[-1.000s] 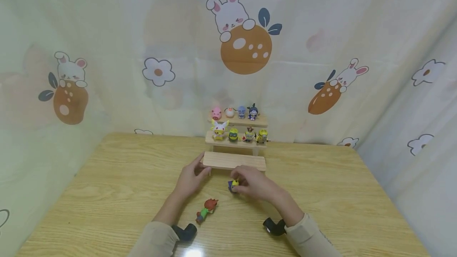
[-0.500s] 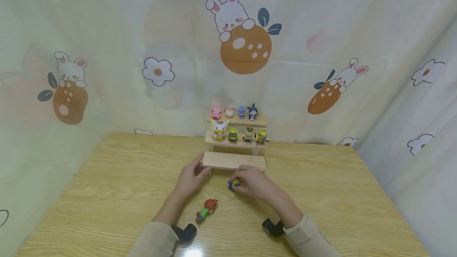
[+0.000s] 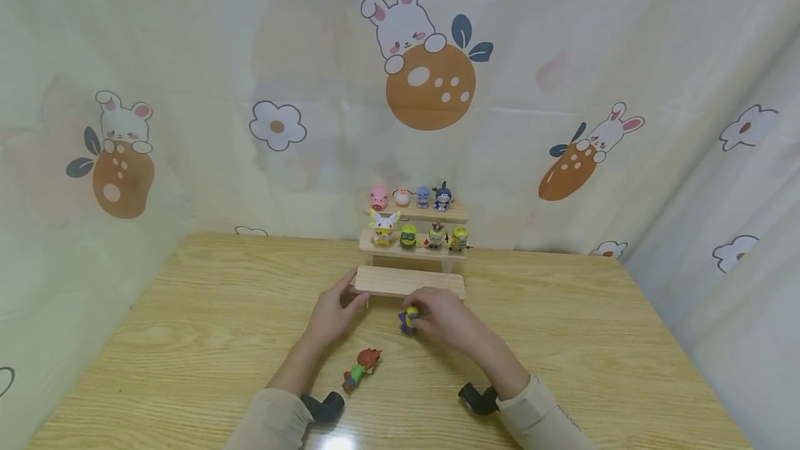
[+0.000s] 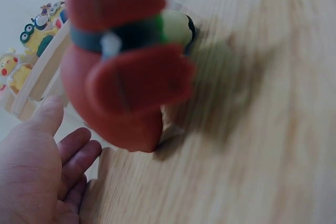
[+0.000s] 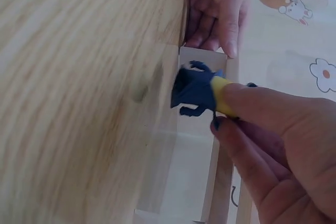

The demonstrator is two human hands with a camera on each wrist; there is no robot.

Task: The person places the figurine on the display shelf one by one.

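My right hand (image 3: 446,318) pinches a small yellow-and-blue minion figurine (image 5: 197,90) between thumb and fingers, just in front of the lowest shelf. Its blue lower part shows in the right wrist view, while fingers cover some of the yellow part. The left hand (image 3: 334,314) rests against the left end of the wooden tiered stand (image 3: 409,282), thumb in front, fingers loosely bent. On the table between my forearms lies a red-haired figurine (image 3: 362,368) in green. Its reddish soles (image 4: 139,80) loom large in the left wrist view.
On the middle tier stand a white-eared yellow figurine (image 3: 383,230) and several minions (image 3: 409,236). A pink pig (image 3: 378,198) and other small figurines line the top tier. Behind the wooden table (image 3: 562,346) hangs a curtain (image 3: 325,158) printed with rabbits.
The minion figurine has turned in my right fingers from tilted to more upright, with its yellow head higher. The right hand has risen slightly; the left hand keeps its place.
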